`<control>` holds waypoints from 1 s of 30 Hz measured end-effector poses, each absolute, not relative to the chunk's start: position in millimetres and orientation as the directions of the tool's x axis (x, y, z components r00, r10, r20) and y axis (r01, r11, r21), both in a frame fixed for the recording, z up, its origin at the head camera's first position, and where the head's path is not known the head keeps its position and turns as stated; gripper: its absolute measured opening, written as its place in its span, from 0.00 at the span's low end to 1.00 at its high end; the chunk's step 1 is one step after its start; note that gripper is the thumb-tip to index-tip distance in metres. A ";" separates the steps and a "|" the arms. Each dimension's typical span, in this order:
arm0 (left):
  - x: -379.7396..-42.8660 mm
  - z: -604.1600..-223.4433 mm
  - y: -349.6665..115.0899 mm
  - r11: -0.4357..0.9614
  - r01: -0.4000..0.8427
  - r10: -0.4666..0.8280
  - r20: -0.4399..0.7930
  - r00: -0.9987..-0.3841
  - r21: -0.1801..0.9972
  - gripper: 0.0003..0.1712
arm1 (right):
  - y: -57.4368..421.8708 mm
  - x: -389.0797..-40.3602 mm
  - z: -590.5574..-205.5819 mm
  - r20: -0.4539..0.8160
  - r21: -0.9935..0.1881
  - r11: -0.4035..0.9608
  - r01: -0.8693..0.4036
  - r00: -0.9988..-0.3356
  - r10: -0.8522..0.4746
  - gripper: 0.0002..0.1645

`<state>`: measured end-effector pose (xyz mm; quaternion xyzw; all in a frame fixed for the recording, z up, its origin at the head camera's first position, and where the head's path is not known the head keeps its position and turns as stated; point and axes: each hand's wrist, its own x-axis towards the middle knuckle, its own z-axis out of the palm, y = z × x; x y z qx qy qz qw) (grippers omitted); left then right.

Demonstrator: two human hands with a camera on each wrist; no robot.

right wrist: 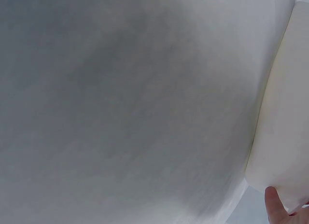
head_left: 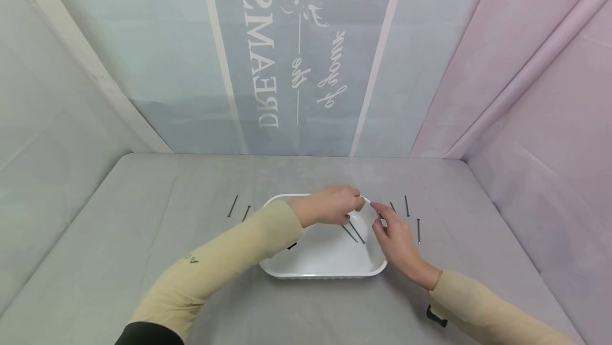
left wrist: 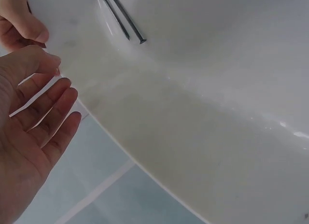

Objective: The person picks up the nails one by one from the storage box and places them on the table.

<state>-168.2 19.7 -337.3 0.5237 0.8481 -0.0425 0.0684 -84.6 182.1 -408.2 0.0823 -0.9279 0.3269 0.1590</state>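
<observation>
A white tray (head_left: 320, 260) lies on the grey cloth. My left hand (head_left: 330, 205) reaches across it to the far right corner, where thumb and forefinger pinch the rim; its other fingers are spread in the left wrist view. Beside it, my right hand (head_left: 397, 241) holds the same corner, its fingertips right at the rim. In the right wrist view one of its fingers (right wrist: 273, 204) touches the tray's outer wall. Two dark nails (head_left: 356, 232) lie side by side inside the tray, near the left hand. A thin dark line shows between the right thumb and forefinger.
More nails lie on the cloth: two (head_left: 232, 205) left of the tray and several (head_left: 418, 231) right of it. A small black piece (head_left: 292, 246) shows beside the left sleeve. Fabric walls with printed lettering (head_left: 265, 58) stand behind and at both sides.
</observation>
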 end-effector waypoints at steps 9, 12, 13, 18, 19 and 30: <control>-167.5 -343.3 25.7 0.454 0.891 0.874 -0.209 -0.438 0.033 0.14 | 184.9 -87.2 -406.5 0.333 -0.590 0.766 -0.255 -0.941 -0.057 0.22; -167.9 -347.4 26.7 0.457 0.888 0.872 -0.222 -0.436 0.049 0.14 | 185.7 -88.0 -406.2 0.330 -0.598 0.760 -0.256 -0.942 -0.058 0.22; -168.2 -349.2 27.2 0.456 0.889 0.873 -0.224 -0.434 0.054 0.14 | 186.0 -88.2 -406.1 0.330 -0.599 0.759 -0.257 -0.942 -0.058 0.22; -169.5 -358.7 28.8 0.423 0.904 0.888 -0.225 -0.402 0.055 0.14 | 186.6 -89.3 -406.9 0.336 -0.596 0.760 -0.261 -0.940 -0.059 0.22; -169.6 -360.5 29.1 0.415 0.908 0.892 -0.224 -0.394 0.054 0.14 | 186.6 -89.3 -407.1 0.336 -0.595 0.760 -0.261 -0.940 -0.059 0.22; -167.8 -371.3 31.9 0.402 0.915 0.893 -0.234 -0.383 0.038 0.14 | 186.8 -89.2 -407.3 0.331 -0.595 0.760 -0.262 -0.941 -0.065 0.22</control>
